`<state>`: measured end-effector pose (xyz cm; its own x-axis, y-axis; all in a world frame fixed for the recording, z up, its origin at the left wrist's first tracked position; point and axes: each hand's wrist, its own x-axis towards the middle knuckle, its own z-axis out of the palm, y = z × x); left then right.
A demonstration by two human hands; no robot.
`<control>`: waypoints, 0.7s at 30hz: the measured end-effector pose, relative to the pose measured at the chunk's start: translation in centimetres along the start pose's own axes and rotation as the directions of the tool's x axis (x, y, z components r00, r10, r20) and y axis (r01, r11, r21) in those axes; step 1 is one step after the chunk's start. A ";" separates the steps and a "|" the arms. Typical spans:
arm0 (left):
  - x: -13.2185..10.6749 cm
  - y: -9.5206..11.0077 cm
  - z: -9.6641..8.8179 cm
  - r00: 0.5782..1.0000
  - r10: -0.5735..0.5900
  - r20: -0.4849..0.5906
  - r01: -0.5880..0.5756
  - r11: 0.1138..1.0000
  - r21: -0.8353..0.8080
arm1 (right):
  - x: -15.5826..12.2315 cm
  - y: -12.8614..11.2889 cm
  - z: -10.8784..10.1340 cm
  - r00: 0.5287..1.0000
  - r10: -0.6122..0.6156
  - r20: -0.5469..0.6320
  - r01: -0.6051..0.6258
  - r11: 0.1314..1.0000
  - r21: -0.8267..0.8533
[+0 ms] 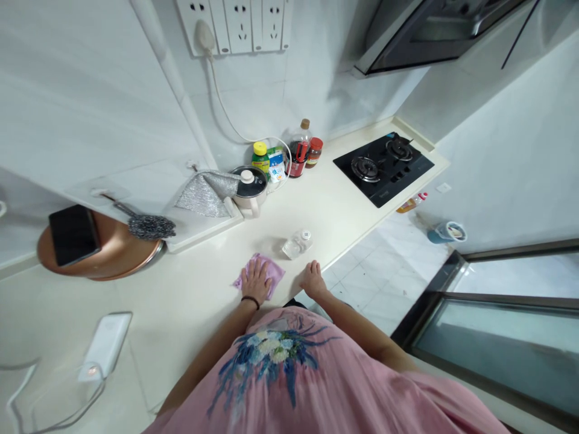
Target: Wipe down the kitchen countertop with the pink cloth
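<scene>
My left hand [256, 279] lies flat with its fingers spread on a crumpled pinkish-purple cloth [275, 276] on the white counter [203, 283]. Nearest the front edge, my right hand [313, 278] rests on the counter rim with its fingers curled in. Nothing shows in it. Just beyond both hands is a small clear container [297, 244] with a pale lid, apart from the cloth and from my fingers.
A lidded electric pot [250, 191] stands by the wall beside several bottles and jars [301, 150]. To the right is a black gas hob [384, 167]. A copper-coloured lid [108, 256], a tablet [75, 235] and a white power bank [106, 343] are on the left.
</scene>
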<state>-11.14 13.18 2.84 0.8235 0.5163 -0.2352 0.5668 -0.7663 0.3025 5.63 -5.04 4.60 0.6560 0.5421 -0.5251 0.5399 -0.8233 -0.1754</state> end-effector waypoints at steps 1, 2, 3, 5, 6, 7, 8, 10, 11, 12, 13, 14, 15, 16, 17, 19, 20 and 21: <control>0.2 0.0 -0.1 1.000 0.014 0.000 -0.014 1.000 -0.006 | 0.0 0.0 0.0 1.000 -0.005 -0.004 0.005 1.000 -0.002; 0.2 -0.5 -0.2 1.000 0.015 0.000 -0.015 1.000 -0.010 | 0.1 0.1 0.0 1.000 -0.012 -0.010 0.012 1.000 -0.002; 0.0 -1.2 -0.4 1.000 0.000 -0.002 0.000 1.000 -0.010 | 0.1 0.1 0.1 1.000 -0.020 -0.016 0.020 1.000 -0.001; -0.7 -3.8 -1.1 0.996 -0.092 -0.020 0.092 0.996 0.002 | 0.2 0.1 0.2 0.999 -0.032 -0.028 0.032 0.999 0.002; -1.3 -5.4 -1.5 0.986 -0.165 -0.035 0.166 0.986 0.010 | 0.2 0.2 0.2 0.999 -0.036 -0.031 0.036 0.999 0.001; -2.1 -7.2 -1.9 0.968 -0.245 -0.051 0.246 0.969 0.015 | 0.2 0.2 0.3 0.999 -0.036 -0.033 0.036 0.999 0.003; -2.9 -9.0 -2.4 0.946 -0.318 -0.065 0.320 0.947 0.017 | 0.2 0.2 0.4 0.999 -0.030 -0.034 0.030 0.999 0.009; -5.0 -12.6 -3.2 0.893 -0.440 -0.093 0.443 0.897 0.009 | 0.2 0.3 0.7 0.999 -0.010 -0.046 0.012 0.999 0.044; -6.2 -14.1 -3.5 0.864 -0.492 -0.108 0.496 0.869 0.003 | 0.2 0.4 0.8 0.998 0.001 -0.058 0.004 0.997 0.077; -7.5 -15.5 -3.6 0.830 -0.545 -0.120 0.548 0.836 -0.003 | 0.1 0.4 0.9 0.997 0.010 -0.073 -0.001 0.993 0.118; -8.7 -16.6 -3.7 0.794 -0.593 -0.135 0.598 0.802 -0.009 | 0.1 0.5 0.9 0.996 0.015 -0.089 -0.001 0.988 0.157; -9.8 -17.5 -3.7 0.760 -0.632 -0.150 0.638 0.770 -0.015 | 0.0 0.5 1.0 0.995 0.016 -0.100 0.003 0.983 0.182; -10.8 -18.0 -3.6 0.731 -0.662 -0.169 0.668 0.744 -0.024 | 0.0 0.6 1.0 0.993 0.021 -0.113 0.003 0.978 0.208; -11.7 -18.3 -3.4 0.709 -0.680 -0.186 0.687 0.726 -0.034 | 0.0 0.7 0.9 0.990 0.039 -0.134 -0.005 0.970 0.245; -12.4 -18.3 -3.3 0.693 -0.691 -0.205 0.699 0.714 -0.044 | 0.0 0.7 0.8 0.984 0.071 -0.164 -0.019 0.954 0.298; -13.1 -17.6 -3.0 0.663 -0.709 -0.239 0.717 0.693 -0.067 | 0.3 0.7 0.4 0.953 0.163 -0.255 -0.024 0.881 0.472; -13.2 -16.9 -2.9 0.645 -0.722 -0.251 0.730 0.679 -0.077 | 0.5 0.6 0.1 0.930 0.211 -0.300 -0.002 0.820 0.572; -13.0 -16.1 -2.8 0.629 -0.732 -0.262 0.740 0.667 -0.086 | 0.8 0.5 -0.3 0.909 0.249 -0.334 0.031 0.759 0.650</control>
<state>-30.91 19.85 3.64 0.1094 0.9858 -0.1273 0.9896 -0.0959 0.1075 6.58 -4.99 4.32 0.9070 0.3437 -0.2433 0.0867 -0.7178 -0.6908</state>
